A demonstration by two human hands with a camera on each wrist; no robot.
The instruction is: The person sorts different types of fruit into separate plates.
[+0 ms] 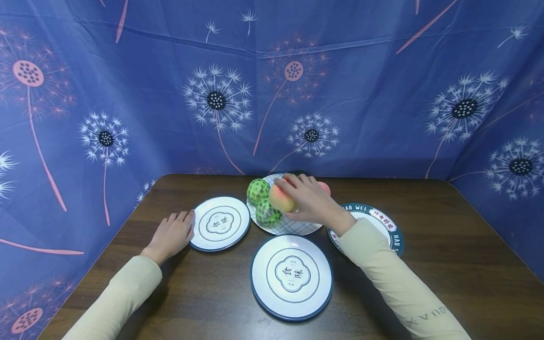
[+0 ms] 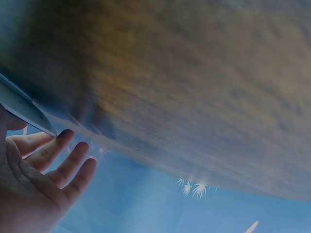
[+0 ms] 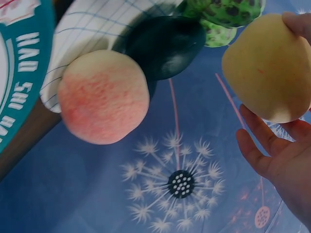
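Observation:
My right hand (image 1: 312, 200) grips a yellow-red peach (image 1: 281, 197) over the checkered plate (image 1: 293, 230). The right wrist view shows that peach (image 3: 269, 68) between thumb and fingers. Two green, dark-spotted fruits (image 1: 258, 191) lie on the plate's left side. A second, pinker peach (image 3: 104, 97) and a glossy dark green fruit (image 3: 167, 46) rest on the same plate, mostly hidden by my hand in the head view. On the left, my left hand (image 1: 171, 234) touches the rim of a white plate (image 1: 220, 224), its fingers loosely extended; the left wrist view shows the plate's edge (image 2: 24, 109) covering part of it.
A blue-rimmed white plate (image 1: 291, 277) stands at the front middle. To the right, a plate with a teal lettered rim (image 1: 397, 238) lies partly under my right sleeve. Behind the wooden table (image 1: 459, 264) hangs a blue dandelion-print cloth (image 1: 374, 94).

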